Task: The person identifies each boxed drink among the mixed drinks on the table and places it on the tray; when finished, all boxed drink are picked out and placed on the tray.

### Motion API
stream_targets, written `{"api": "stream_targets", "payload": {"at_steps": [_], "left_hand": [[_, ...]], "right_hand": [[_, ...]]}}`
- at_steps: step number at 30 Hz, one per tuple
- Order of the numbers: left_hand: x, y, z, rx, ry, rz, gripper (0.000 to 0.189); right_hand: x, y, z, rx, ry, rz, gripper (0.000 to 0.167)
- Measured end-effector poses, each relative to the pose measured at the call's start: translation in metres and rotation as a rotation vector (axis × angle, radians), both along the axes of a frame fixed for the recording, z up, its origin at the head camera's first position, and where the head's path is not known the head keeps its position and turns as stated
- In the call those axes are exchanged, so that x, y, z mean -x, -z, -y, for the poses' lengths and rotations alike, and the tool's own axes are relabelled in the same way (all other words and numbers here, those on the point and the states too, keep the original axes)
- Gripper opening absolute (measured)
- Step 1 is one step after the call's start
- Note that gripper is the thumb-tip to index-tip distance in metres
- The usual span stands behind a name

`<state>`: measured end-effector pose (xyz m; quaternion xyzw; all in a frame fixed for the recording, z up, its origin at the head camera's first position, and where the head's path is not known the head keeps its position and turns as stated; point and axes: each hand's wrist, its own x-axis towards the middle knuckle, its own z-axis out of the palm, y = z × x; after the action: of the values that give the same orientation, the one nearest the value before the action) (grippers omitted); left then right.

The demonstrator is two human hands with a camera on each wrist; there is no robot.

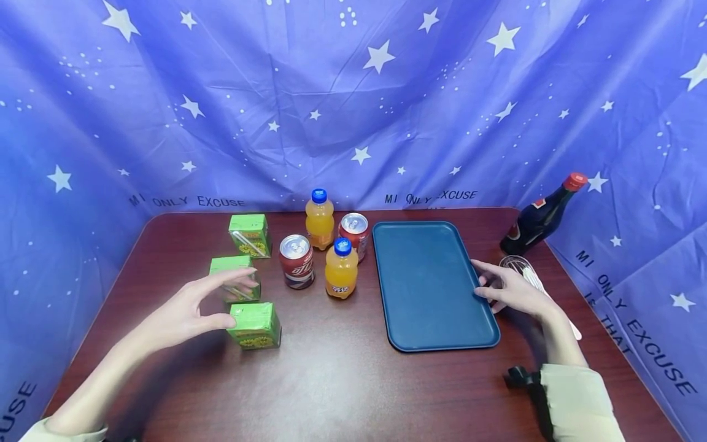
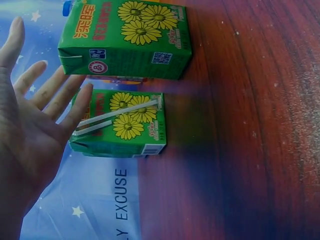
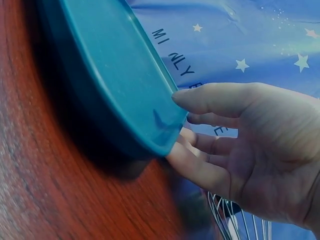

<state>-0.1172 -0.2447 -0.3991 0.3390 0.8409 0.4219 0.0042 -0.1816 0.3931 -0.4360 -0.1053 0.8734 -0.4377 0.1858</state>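
Note:
My left hand (image 1: 193, 307) hovers with spread fingers over the green drink cartons at the left. Its thumb is by the front carton (image 1: 255, 326); whether they touch I cannot tell. The middle carton (image 1: 245, 293) is partly hidden behind the fingers, and the back carton (image 1: 250, 236) has a straw on its side. In the left wrist view a carton with yellow flowers (image 2: 142, 30) stands beyond the open palm (image 2: 30, 145). My right hand (image 1: 513, 291) grips the right rim of the blue tray (image 1: 431, 282), some fingers reaching under the edge in the right wrist view.
Between cartons and tray stand two soda cans (image 1: 297, 263) and two orange drink bottles (image 1: 341, 270) with blue caps. A dark bottle (image 1: 536, 221) with a red cap and a whisk (image 1: 533, 276) are at the right. A starry blue curtain (image 1: 331, 92) surrounds the table.

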Motion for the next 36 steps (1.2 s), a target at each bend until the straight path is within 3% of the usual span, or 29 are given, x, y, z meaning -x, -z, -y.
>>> {"api": "stream_targets", "payload": {"at_steps": [9, 15, 27, 36], "left_hand": [[-0.0018, 0.0051, -0.0010, 0.072, 0.006, 0.035, 0.075], [-0.0028, 0.0050, -0.0033, 0.125, 0.004, 0.004, 0.065], [-0.0027, 0.0068, -0.0056, 0.110, 0.053, 0.007, 0.059], [-0.0025, 0.0085, -0.0055, 0.134, 0.048, 0.037, 0.057]], "right_hand": [[0.0013, 0.0001, -0.0032, 0.008, -0.008, 0.018, 0.075], [0.0020, 0.0006, -0.0044, 0.029, -0.018, 0.020, 0.075], [0.0004, -0.0006, -0.0046, 0.031, -0.018, 0.017, 0.074], [0.0005, -0.0008, -0.0042, 0.050, -0.016, 0.037, 0.075]]}}
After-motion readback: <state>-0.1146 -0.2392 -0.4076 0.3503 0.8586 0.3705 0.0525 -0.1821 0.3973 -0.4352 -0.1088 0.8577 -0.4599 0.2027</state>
